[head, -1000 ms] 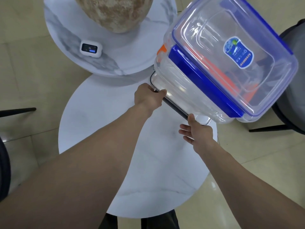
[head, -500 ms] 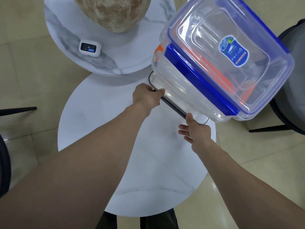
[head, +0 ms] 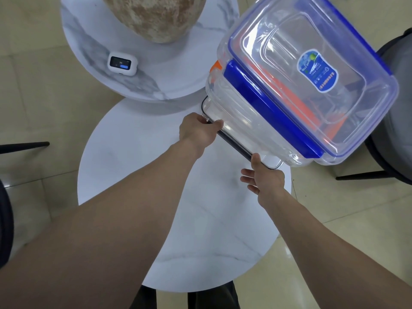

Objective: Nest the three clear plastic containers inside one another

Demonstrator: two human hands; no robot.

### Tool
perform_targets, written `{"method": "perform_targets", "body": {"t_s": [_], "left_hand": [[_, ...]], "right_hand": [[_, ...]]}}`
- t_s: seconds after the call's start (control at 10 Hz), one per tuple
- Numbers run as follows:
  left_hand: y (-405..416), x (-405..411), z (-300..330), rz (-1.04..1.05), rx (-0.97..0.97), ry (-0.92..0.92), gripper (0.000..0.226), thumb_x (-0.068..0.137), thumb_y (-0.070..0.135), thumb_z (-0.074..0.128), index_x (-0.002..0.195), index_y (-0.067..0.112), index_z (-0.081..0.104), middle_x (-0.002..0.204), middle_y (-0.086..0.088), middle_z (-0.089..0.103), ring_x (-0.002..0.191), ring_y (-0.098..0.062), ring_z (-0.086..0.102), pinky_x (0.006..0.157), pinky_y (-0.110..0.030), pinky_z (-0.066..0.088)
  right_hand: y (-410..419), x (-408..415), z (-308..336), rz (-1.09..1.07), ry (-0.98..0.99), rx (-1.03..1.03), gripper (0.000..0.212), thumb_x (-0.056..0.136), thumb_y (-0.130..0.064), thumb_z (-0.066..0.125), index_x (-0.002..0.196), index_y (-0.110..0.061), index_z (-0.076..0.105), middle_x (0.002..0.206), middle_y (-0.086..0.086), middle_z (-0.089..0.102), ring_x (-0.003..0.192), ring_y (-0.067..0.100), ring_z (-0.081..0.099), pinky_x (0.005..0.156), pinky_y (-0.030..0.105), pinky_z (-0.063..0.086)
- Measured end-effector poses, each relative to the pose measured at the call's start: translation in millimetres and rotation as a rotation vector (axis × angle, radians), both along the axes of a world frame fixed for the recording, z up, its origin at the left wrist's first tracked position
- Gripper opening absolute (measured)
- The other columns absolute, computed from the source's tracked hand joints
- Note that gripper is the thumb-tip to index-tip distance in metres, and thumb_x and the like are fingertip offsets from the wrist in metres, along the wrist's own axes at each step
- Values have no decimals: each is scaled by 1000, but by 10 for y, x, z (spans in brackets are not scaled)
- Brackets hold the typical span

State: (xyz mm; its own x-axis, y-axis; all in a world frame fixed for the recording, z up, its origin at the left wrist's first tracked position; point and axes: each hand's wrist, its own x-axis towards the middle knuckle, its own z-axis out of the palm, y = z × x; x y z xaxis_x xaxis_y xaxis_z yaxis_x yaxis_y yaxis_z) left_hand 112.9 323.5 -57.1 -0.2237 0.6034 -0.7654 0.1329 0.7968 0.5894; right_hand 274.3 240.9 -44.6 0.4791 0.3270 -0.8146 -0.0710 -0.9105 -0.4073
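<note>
The left hand [head: 198, 131] is curling its fingers [head: 217, 124] over the near edge of a flat clear lid with a dark seal rim [head: 234, 144], thumb on one side, so it's gripping that rim near its left corner. The right hand [head: 266, 180] is sitting at the other end of the same edge; its thumb [head: 256, 159] is pressing up against the rim while the other fingers are spreading loosely open below it, so that's more of a prop than a proper clamp.

That lid is lying under the big clear plastic container with the blue rim and blue clip [head: 312, 85], which is tilting toward the camera and hanging partly off the right side of the round white marble-look table [head: 138, 175]. Inside it an orange-trimmed clear container [head: 298, 103] is showing through the walls, plus at least one more clear layer; how many are nested in there can't be told for sure. A blue oval sticker [head: 318, 71] is sitting on the top face.

Behind, a second, higher round marble table [head: 89, 54] is overlapping the first one, holding a small white gadget with a lit screen [head: 122, 63] and a big mottled tan vase [head: 156, 16]. A dark chair [head: 392, 134] is crowding in right beside the container.
</note>
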Motion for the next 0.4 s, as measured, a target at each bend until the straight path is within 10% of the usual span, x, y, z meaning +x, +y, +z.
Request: {"method": "perform_targets", "body": {"t_s": [0.4], "left_hand": [[-346,-55,144,189,-133,-145,28,84,23,79,103,11,62,94,-9,66,80,-25,61,96,-42,59]], "right_hand": [[-93,-21,98,-59,41,-66,43,88,-53,68,89,-9,66,83,5,77,73,17,75,73,31,61]]}}
